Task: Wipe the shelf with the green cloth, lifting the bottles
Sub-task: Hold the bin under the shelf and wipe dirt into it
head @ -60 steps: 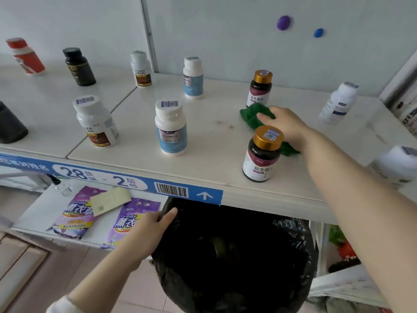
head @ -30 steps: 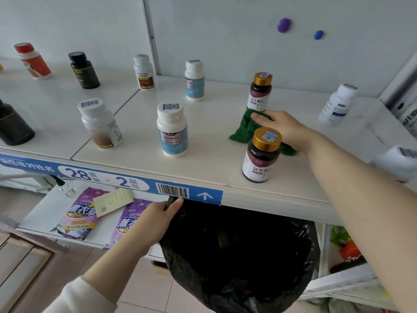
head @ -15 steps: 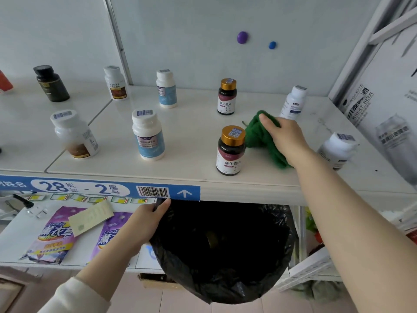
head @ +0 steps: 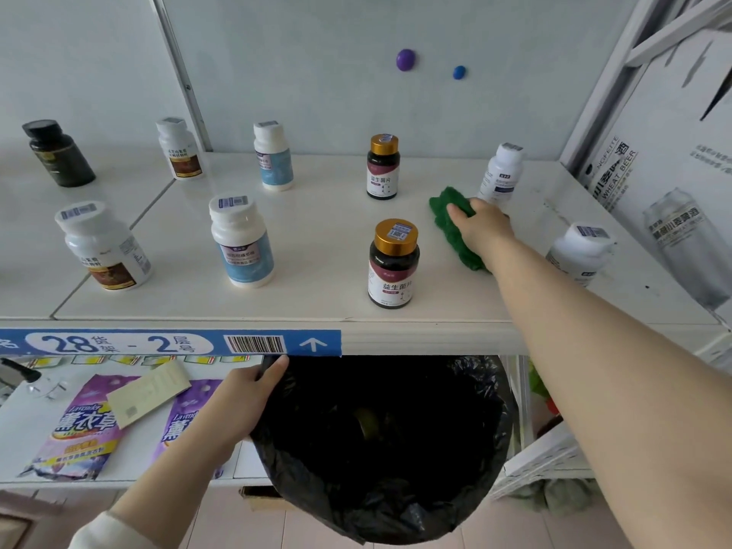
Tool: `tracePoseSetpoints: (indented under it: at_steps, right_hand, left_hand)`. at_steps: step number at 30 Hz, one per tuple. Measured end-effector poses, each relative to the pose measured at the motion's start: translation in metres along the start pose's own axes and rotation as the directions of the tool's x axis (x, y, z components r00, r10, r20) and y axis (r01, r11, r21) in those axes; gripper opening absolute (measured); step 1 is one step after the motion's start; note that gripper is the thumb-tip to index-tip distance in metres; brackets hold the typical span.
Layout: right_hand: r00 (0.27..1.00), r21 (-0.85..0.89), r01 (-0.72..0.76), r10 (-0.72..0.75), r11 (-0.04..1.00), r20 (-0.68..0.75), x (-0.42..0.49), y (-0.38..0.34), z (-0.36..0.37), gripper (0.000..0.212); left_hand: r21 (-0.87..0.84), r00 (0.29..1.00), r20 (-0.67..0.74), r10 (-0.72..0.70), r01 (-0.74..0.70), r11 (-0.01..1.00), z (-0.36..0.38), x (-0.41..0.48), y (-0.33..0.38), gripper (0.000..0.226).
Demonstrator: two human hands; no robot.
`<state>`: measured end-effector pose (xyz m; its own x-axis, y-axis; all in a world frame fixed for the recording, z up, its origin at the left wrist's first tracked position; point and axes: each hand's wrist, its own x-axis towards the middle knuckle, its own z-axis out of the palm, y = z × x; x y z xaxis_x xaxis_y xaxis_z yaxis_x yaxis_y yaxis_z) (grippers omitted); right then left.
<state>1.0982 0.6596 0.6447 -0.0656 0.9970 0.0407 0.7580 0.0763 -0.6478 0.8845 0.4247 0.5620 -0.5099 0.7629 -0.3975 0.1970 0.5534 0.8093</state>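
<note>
A: Right hand [head: 481, 227] covers the green cloth [head: 451, 231], right side of the shelf [head: 317, 239]. Is it gripping?
B: Can't tell, fingers hidden. Left hand [head: 245, 394] curls round the black bag [head: 380, 461] rim.

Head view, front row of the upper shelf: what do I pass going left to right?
From the left: white bottle with brown label → white bottle with blue label → dark gold-capped bottle → green cloth under the right hand → far-right white bottle.

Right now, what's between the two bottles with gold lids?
In the head view, only bare shelf lies between the back gold-lidded bottle and the front gold-lidded bottle.
</note>
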Motion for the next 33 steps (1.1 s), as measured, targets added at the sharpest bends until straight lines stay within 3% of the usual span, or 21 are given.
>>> tracePoseSetpoints:
  at_steps: [12, 22, 26, 28, 31, 33]
  right_hand:
    - [0.986, -0.074, 0.153, -0.157, 0.985, -0.049, -0.066, 0.012, 0.006, 0.036]
    - [0.949, -0.186, 0.167, -0.209, 0.968, -0.238, -0.153, 0.017, 0.007, 0.032]
    - [0.975, 0.057, 0.185, -0.176, 0.981, -0.139, -0.197, 0.025, -0.001, 0.037]
    - [0.966, 0.064, 0.228, -0.217, 0.972, -0.136, -0.211, 0.036, -0.008, 0.037]
    - [0.98, 0.014, 0.182, -0.183, 0.983, 0.084, -0.219, 0.054, -0.018, 0.045]
    - [0.981, 0.065, 0.136, -0.144, 0.989, 0.127, -0.218, 0.068, -0.028, 0.045]
  left_hand:
    - [0.043, 0.998, 0.039, 0.046, -0.048, 0.998, 0.008, -0.007, 0.003, 0.043]
    - [0.104, 0.993, 0.099, 0.056, -0.067, 0.992, 0.027, -0.028, 0.007, 0.04]
    - [0.105, 0.989, 0.121, 0.085, -0.098, 0.99, 0.039, -0.038, 0.007, 0.039]
    - [0.116, 0.987, 0.131, 0.088, -0.104, 0.988, 0.046, -0.044, 0.007, 0.039]
    - [0.149, 0.983, 0.157, 0.093, -0.117, 0.982, 0.061, -0.05, 0.007, 0.044]
    - [0.18, 0.981, 0.162, 0.108, -0.137, 0.974, 0.073, -0.054, 0.008, 0.047]
